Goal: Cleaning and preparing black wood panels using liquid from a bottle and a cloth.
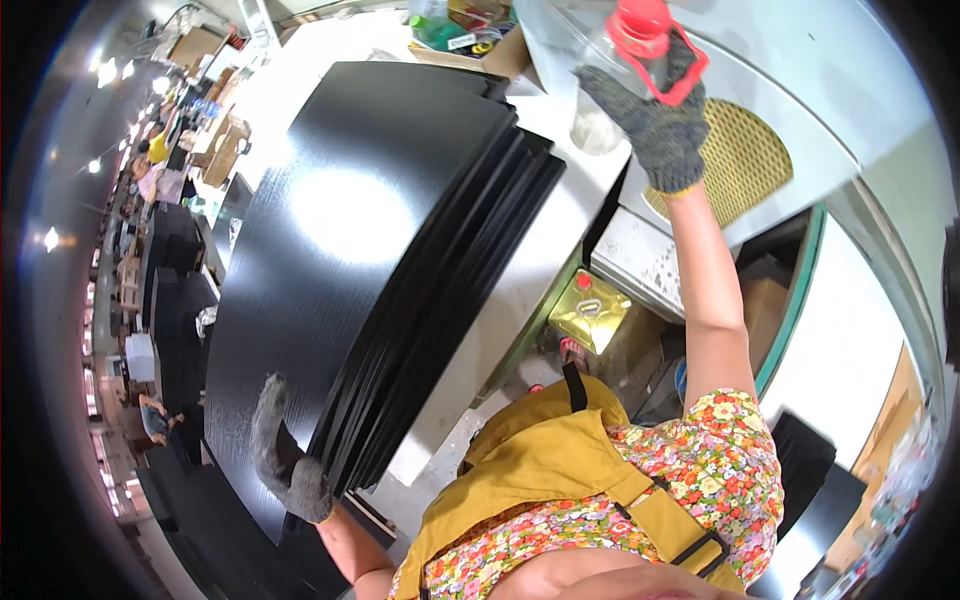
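Note:
My left hand, in a grey knitted glove, lies on the near left part of the top black board, fingers stretched out along its surface. Beneath that board is a slightly fanned stack of several black boards, their edges facing me. At the upper right, my gloved right hand is closed round a clear plastic jug with a red cap and red handle. The palm hides part of the jug. Below this hand, a round gold mesh pad rests on a pale surface.
A white table carries the stack. At its far side are a cardboard box of bottles and small items, and a clear cup. A gold metal can stands below. More dark boards and workers fill the left background.

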`<state>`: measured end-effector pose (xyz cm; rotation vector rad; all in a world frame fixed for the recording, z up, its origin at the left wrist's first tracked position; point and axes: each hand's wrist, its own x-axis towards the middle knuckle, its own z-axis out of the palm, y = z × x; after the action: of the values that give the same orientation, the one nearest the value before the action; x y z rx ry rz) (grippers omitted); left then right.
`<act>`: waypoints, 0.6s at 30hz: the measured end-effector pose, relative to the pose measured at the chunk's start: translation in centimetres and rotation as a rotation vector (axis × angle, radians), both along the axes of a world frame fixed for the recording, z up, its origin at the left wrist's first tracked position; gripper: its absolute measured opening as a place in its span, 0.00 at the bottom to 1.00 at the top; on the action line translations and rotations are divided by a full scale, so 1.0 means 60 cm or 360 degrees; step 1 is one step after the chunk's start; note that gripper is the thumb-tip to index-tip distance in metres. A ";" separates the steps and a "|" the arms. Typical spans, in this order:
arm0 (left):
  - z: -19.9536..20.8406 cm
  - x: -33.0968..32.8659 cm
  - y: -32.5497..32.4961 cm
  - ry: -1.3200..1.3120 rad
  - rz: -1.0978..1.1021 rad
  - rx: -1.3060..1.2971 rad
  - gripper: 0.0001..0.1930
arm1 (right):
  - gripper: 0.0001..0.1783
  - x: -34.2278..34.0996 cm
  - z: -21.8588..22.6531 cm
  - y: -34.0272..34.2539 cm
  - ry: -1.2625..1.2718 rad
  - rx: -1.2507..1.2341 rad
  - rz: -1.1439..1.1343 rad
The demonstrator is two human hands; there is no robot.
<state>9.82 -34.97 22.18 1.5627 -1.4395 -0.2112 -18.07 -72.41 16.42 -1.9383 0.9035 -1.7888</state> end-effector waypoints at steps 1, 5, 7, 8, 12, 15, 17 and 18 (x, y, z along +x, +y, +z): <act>0.005 0.001 -0.002 -0.0003 0.0038 -0.0011 0.32 | 0.32 0.029 0.014 -0.023 0.0005 -0.0071 0.0085; 0.005 -0.002 -0.028 -0.0569 0.0254 0.0712 0.34 | 0.31 0.156 -0.013 -0.121 -0.0055 -0.0546 0.0128; 0.002 -0.010 -0.042 -0.0831 0.0350 0.0746 0.33 | 0.34 0.209 -0.086 -0.206 -0.0024 -0.0155 0.0689; -0.003 -0.006 -0.038 -0.0829 0.0400 0.0761 0.34 | 0.33 0.227 -0.065 -0.216 0.0071 -0.0330 0.0670; -0.011 -0.003 -0.043 -0.0994 0.0445 0.0846 0.33 | 0.29 0.314 -0.067 -0.264 -0.0072 -0.0992 -0.0101; -0.007 -0.005 -0.033 -0.1077 0.0505 0.0903 0.33 | 0.27 0.340 -0.040 -0.299 0.0412 -0.0955 0.0402; -0.005 -0.009 -0.039 -0.1053 0.0532 0.0911 0.32 | 0.26 0.373 -0.068 -0.348 0.0456 -0.0936 0.0251; -0.016 0.002 -0.045 -0.1017 0.0497 0.0898 0.32 | 0.26 0.395 -0.068 -0.414 0.0504 -0.0684 0.0697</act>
<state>9.93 -37.65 21.22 2.4493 -1.6637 0.0948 5.62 -97.22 12.34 -2.4950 0.1402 -1.5233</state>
